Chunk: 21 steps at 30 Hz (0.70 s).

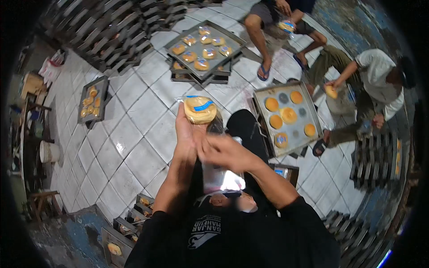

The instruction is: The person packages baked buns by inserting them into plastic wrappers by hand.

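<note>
A round golden bun [199, 117] in a clear plastic wrapper with a blue label rests in my left hand [185, 129], held out in front of me with the fingers partly hidden beneath it. My right hand [225, 152] crosses over beside my left wrist, smeared by motion, so its fingers cannot be made out clearly. Shiny clear plastic bags [230, 179] lie on my lap below my hands.
To the right, a metal tray [292, 129] carries several bare buns and one wrapped bun. Ahead, stacked trays [230, 38] hold wrapped buns; a smaller tray [101, 96] stands left. Two people sit ahead and right, one holding a bun [331, 91]. Trays rise in stacks [116, 38] upper left.
</note>
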Available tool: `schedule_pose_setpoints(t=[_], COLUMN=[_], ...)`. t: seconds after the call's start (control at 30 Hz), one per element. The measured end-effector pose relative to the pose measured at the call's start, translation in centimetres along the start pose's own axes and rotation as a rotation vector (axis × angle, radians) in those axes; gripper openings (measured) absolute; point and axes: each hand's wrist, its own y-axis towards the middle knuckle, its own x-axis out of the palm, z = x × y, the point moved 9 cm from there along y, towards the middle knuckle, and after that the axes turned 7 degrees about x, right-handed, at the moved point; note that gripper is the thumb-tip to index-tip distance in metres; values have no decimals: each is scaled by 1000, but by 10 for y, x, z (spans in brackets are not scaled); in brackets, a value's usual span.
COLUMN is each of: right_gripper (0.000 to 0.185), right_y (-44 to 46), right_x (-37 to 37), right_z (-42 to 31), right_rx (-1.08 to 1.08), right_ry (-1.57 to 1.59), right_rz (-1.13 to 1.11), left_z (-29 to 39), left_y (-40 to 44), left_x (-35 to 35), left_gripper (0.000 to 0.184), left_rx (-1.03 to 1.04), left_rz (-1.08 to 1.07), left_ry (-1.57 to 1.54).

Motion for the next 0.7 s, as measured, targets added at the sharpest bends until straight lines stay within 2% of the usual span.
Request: schedule_pose_setpoints(t=[0.07,0.17,0.2,0.27,0.33,0.37,0.47,0.5,0.53,0.6,0.63,0.7], right_gripper=[13,12,12,11,15,20,18,21,19,22,34,32], right_y=[-46,-29,-23,-16,4,6,-31,-48,-49,-36,-31,-24], right_x=[29,-25,-49,-34,-16,-12,5,13,13,-38,-59,-50], right_z=[-17,23,34,27,-5,-8,2,-18,-28,39,-2,-32], right_rx=[175,342,210,269,-52,-136,201,24,25,299,-11,-185], right_ry=[160,411,232,548,-71,-220,371,725,798,138,-568,-573], right_rz=[-496,140,339,338,282,327,-158,-389,-457,306,626,598], left_z=[18,43,37,21,2,-7,13,30,45,37,23,-1], left_y=[-1,-7,-13,-21,-21,-15,-6,-7,-8,-22,-50,-81], left_x=[3,0,5,12,6,6,4,2,-2,0,22,40], left_gripper=[59,61,60,59,56,55,52,52,52,58,60,61], left_rx=[22,94,100,118,51,23,52,82,109,-15,-103,-297], left_rz=[34,91,80,62,100,93,77,73,65,50,14,-69], left_ry=[-33,-12,-35,-86,-58,-54,-38,-28,-17,-44,-70,-75])
